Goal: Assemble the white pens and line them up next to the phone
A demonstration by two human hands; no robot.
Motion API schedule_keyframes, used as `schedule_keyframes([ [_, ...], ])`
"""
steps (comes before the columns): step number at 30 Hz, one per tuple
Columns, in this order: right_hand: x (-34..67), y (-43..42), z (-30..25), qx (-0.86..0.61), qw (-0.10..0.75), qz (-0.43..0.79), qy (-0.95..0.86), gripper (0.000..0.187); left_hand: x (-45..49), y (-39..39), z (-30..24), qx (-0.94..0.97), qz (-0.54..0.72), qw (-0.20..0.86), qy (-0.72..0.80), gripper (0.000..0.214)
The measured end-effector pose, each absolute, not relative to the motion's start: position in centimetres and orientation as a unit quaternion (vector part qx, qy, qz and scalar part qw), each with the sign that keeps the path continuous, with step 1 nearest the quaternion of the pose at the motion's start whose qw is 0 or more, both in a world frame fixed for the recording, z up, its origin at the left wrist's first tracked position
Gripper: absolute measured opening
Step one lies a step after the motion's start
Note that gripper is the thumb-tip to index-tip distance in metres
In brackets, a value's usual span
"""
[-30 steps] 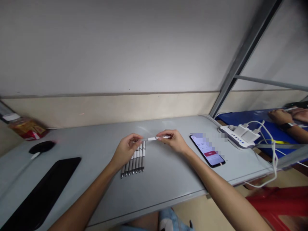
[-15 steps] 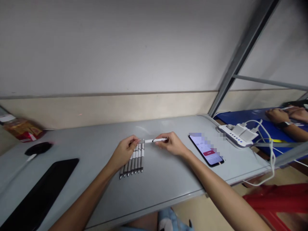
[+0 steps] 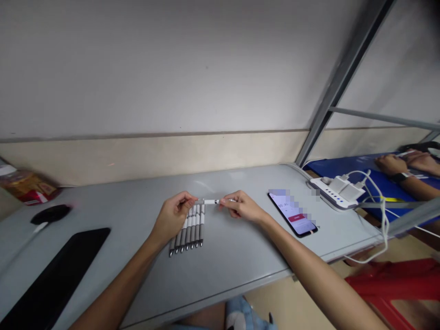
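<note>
Between my two hands a white and grey pen (image 3: 210,201) is held level, just beyond a row of pens. My left hand (image 3: 176,211) pinches its grey end between thumb and fingertips. On the white end, the fingers of my right hand (image 3: 242,206) are closed, hiding part of it. Several matching pens (image 3: 188,236) lie side by side on the grey table (image 3: 227,247), their grey tips toward me. My left hand covers the upper ends of some of them.
Right of my hands lies a lit phone (image 3: 292,213), then a white power strip (image 3: 335,194) with cables. To the left are a black flat object (image 3: 65,275), a dark oval item (image 3: 51,214) and a bottle (image 3: 29,185). Another person's hands (image 3: 395,165) rest over a blue surface.
My right hand's fingers have shifted along the pen and are now straighter. My left hand still pinches the grey end. The view has moved slightly.
</note>
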State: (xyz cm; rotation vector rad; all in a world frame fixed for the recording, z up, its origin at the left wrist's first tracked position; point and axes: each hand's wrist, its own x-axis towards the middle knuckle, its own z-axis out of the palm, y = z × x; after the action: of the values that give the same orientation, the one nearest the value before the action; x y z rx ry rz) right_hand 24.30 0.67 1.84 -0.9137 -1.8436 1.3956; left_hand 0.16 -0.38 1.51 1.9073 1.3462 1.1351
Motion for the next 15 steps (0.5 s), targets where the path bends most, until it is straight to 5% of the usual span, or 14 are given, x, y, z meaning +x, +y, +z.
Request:
schedule_keyframes([
  [11,23.4,1.8,1.1,-0.295,0.552,0.663,-0.409,0.023,1.1,-1.3,1.9,0.799,0.368,0.209,0.427,0.018],
  [15,25.0,2.5,1.6,-0.226,0.575,0.724,-0.306,0.023,1.4,-1.5,2.0,0.841,0.331,0.153,0.401,0.021],
])
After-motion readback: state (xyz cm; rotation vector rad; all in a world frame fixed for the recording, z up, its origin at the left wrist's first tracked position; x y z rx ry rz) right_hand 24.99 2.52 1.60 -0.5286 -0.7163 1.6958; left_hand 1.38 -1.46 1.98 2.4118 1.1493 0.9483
